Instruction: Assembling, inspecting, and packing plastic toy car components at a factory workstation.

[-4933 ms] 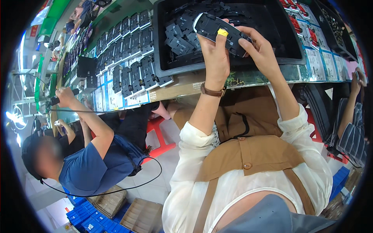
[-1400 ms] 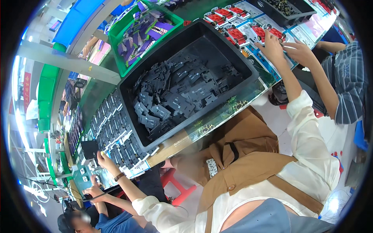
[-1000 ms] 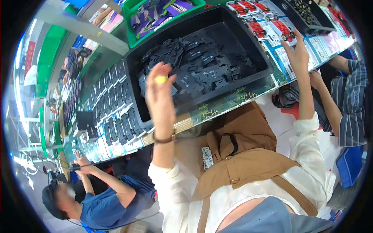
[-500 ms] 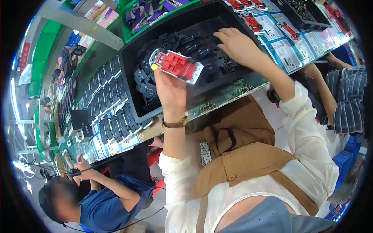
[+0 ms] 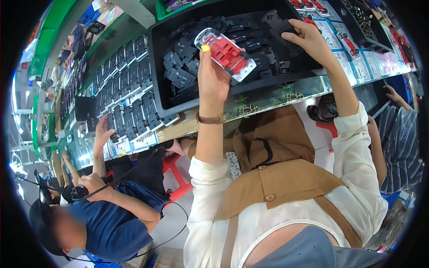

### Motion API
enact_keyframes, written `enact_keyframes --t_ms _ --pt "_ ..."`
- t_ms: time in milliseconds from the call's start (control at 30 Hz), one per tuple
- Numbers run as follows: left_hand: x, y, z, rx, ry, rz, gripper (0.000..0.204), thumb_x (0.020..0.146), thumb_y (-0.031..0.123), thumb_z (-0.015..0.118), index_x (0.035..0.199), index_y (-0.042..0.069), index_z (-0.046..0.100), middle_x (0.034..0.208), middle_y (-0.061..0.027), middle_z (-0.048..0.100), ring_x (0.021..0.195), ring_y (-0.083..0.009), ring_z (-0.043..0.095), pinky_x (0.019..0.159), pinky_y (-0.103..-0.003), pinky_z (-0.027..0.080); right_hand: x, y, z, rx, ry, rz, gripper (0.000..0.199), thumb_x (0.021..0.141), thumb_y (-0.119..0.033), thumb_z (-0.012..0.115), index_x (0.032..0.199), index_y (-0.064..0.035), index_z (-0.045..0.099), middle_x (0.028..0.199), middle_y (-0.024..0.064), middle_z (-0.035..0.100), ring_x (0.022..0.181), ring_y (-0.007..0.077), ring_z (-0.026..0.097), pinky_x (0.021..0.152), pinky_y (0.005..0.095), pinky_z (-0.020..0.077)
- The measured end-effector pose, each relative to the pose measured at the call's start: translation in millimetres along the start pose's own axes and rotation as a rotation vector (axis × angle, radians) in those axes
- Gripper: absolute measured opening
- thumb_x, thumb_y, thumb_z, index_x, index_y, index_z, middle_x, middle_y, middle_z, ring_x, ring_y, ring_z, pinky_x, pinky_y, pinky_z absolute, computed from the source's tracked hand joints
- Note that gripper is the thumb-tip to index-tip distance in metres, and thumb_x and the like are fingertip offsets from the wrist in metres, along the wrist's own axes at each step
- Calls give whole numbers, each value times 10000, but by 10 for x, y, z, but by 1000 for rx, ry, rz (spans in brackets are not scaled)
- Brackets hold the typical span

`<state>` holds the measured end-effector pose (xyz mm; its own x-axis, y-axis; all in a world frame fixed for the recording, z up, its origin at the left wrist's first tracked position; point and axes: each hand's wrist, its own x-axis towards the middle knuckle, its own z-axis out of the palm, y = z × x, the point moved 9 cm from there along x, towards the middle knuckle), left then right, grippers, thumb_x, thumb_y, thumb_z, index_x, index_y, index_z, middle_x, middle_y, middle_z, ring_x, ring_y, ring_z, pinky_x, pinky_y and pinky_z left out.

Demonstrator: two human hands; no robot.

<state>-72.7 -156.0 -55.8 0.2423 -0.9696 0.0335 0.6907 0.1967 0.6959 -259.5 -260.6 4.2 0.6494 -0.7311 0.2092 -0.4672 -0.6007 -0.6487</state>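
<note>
In my left hand (image 5: 214,82) is a toy car body (image 5: 227,52), a white shell with a red interior, its open side facing up. A yellow cover (image 5: 205,48) wraps my left thumb tip. My right hand (image 5: 309,41) pinches a flat black plastic car base (image 5: 273,22) by its near end, over the right side of the large black tray (image 5: 178,103). Many loose black bases (image 5: 181,62) of the same kind lie heaped in that tray, below and around the car body.
Rows of black car undersides (image 5: 127,111) lie left of the tray. To the right, red car parts (image 5: 347,43) rest on printed cards, beside a black bin of small metal pieces (image 5: 357,18). One co-worker (image 5: 107,219) sits at left, another person's striped sleeve (image 5: 402,138) is at right.
My right hand has moved right and now holds a black base lifted from the heap. The car body sits farther right in view, still in my left hand. The left co-worker's arm reaches toward the rows.
</note>
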Motion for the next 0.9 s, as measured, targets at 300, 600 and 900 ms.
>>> enact_keyframes --t_ms 300,600,900 --pt "-34 -1 73 9 -61 4 446 969 365 246 1252 51 390 1184 -178 521 1045 -356 547 855 -453 486 -133 -293 222 740 -73 107 390 861 -241 535 1189 -41 468 867 89 642 640 72 579 529 174 459" --pt "-10 11 54 1 -80 60 471 969 394 210 1254 55 370 1173 -174 526 1028 -350 558 852 -445 490 -197 -52 382 1003 118 283 461 940 -421 379 1183 -63 538 842 49 601 678 97 581 626 192 476" --pt "3 20 46 -26 -68 75 510 967 408 144 1255 56 374 1173 -161 518 1051 -341 536 902 -466 444 -239 -595 165 355 455 -147 341 857 -223 578 1130 -20 554 986 71 531 886 145 534 780 241 428"
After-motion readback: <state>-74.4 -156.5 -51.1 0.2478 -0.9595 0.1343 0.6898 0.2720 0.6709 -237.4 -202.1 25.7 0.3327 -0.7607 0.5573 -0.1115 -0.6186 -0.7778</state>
